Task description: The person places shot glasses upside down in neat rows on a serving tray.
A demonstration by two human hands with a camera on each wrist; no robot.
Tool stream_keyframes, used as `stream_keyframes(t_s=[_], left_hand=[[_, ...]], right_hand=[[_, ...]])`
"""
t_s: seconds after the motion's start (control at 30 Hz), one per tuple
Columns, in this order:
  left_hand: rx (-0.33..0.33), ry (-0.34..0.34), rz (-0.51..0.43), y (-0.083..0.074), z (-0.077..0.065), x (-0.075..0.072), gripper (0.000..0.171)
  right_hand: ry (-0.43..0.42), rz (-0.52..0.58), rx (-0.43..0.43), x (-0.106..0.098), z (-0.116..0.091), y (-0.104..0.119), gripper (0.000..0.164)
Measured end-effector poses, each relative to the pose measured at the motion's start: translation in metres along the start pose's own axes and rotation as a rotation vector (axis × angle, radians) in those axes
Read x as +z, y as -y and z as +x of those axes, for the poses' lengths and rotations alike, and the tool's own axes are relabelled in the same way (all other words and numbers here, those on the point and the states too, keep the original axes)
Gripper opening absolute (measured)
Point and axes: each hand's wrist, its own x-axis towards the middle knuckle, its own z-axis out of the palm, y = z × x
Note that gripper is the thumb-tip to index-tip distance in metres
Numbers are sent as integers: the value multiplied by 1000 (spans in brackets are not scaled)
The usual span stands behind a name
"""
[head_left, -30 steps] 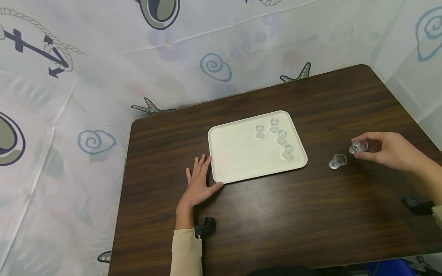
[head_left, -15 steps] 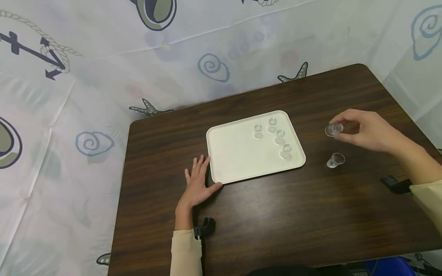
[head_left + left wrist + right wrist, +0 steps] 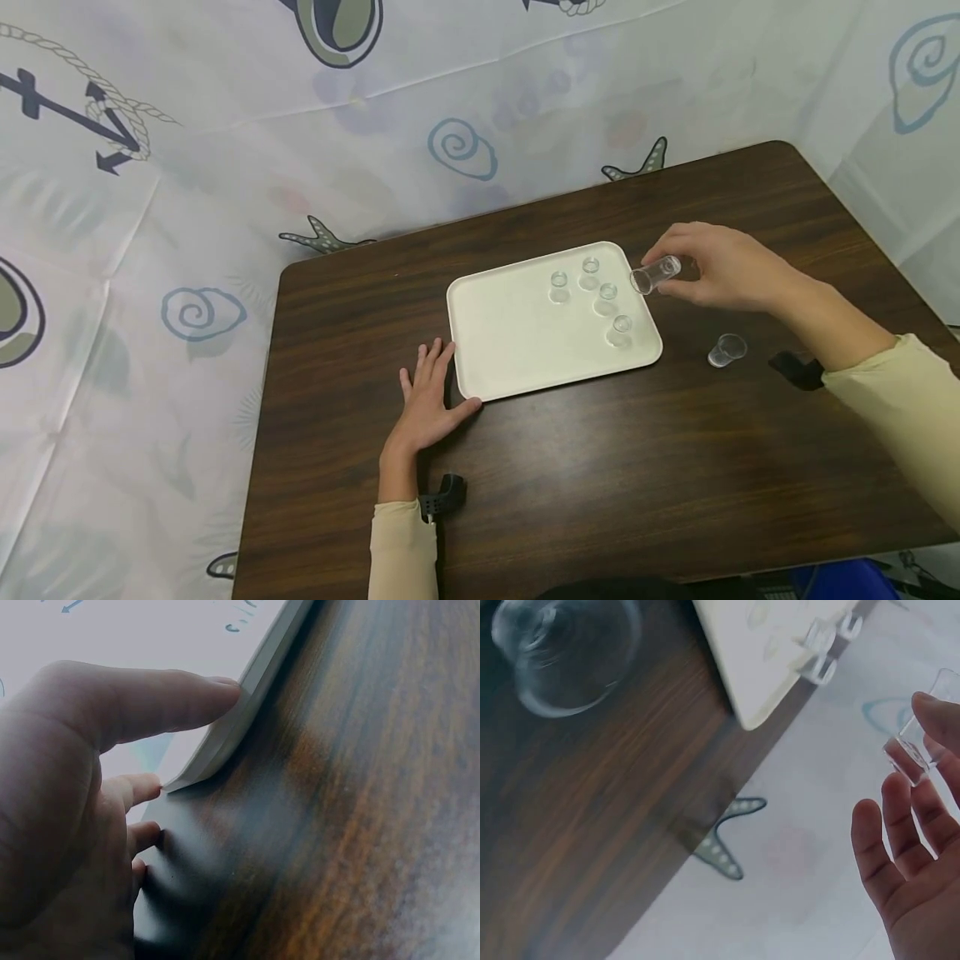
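Note:
My right hand (image 3: 723, 265) pinches a clear shot glass (image 3: 657, 274) between thumb and fingers, tilted, its wide rim overlapping the right edge of the cream tray (image 3: 510, 333) in the head view. The right wrist view shows the thick base of this shot glass (image 3: 906, 759) by the fingertips. Several similar shot glasses (image 3: 608, 292) stand on the right part of the tray. My left hand (image 3: 426, 410) lies with fingers spread at the tray's near left corner, the thumb touching the tray's edge (image 3: 232, 724).
Another clear shot glass (image 3: 726, 351) stands on the dark wooden table (image 3: 585, 467), right of the tray. A patterned white cloth (image 3: 375, 167) hangs behind the table. Something blue (image 3: 843, 581) shows below the table's front edge at the right.
My right hand has carried the shot glass leftward and away from me, from beside the other glass to the tray's right edge, turning it on the way. My left hand stays at the tray.

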Motion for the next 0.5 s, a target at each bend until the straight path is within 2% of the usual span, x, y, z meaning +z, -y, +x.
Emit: stream_keyframes(t_s=[0.27, 0.5], left_hand=[[-4, -2, 3, -1, 0, -2, 93], [4, -8, 3, 0, 0, 0, 93]], right_hand=[[15, -109, -154, 14, 27, 14, 26], [75, -202, -245, 31, 44, 20, 29]])
